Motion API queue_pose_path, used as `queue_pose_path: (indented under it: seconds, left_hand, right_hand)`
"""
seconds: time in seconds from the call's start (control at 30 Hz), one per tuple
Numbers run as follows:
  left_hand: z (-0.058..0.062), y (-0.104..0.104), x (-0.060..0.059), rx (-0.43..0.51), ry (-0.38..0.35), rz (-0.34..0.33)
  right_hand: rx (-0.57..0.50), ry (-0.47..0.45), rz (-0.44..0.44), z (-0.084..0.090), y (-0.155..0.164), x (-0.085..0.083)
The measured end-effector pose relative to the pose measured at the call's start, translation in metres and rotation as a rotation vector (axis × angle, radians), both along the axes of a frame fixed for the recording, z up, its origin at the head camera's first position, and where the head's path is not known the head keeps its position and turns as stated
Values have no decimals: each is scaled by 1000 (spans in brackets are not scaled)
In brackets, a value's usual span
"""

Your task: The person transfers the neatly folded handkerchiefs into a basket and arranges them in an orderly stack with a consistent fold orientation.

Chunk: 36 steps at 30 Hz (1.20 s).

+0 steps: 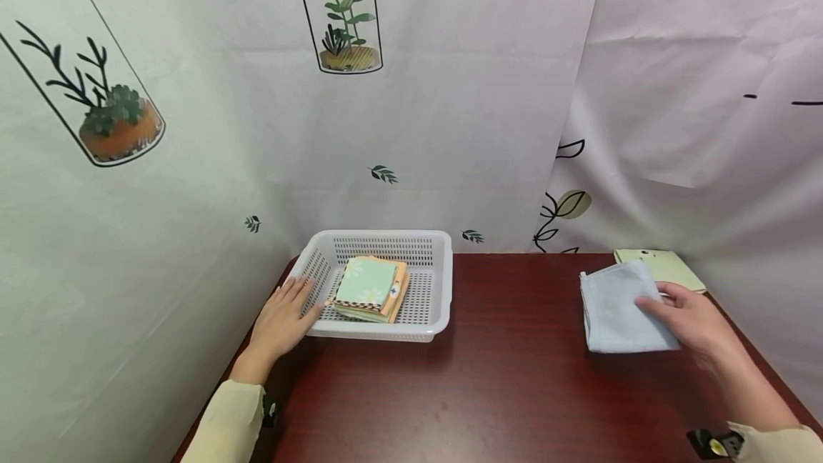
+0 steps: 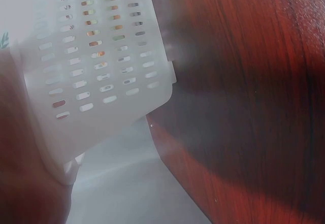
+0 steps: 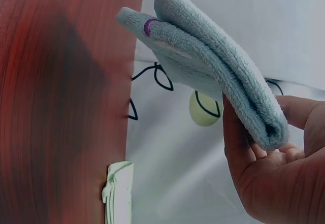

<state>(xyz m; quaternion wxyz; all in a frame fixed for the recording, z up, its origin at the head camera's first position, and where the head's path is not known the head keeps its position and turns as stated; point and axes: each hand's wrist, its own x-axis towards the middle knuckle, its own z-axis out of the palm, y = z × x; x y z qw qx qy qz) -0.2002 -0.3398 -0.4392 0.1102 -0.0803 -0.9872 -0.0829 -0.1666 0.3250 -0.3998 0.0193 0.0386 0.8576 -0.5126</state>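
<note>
My right hand (image 1: 691, 316) pinches a folded light-blue towel (image 1: 620, 313) by its right edge, thumb on the near face. In the right wrist view the towel (image 3: 218, 66) shows thick folded layers and a small purple loop, held up off the table. My left hand (image 1: 283, 316) rests on the left rim of a white plastic basket (image 1: 444, 284), its fingers spread straight. Inside the basket lies a small stack of folded cloths (image 1: 369, 284), mint green on top with orange beneath. The left wrist view shows the slotted basket wall (image 2: 101, 82) up close.
Behind the right hand, a folded pale-green cloth (image 1: 669, 270) lies at the table's back right corner. The dark red wooden table (image 1: 501, 377) meets a printed fabric backdrop (image 1: 437, 127) at its back and sides.
</note>
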Motion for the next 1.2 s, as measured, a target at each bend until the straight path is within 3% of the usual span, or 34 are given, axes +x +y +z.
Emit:
queue_pose_path:
  seconds: [1.2]
  left_hand:
    - [1, 2, 1, 1, -7, 16]
  right_hand:
    - [-65, 44, 65, 11, -42, -2]
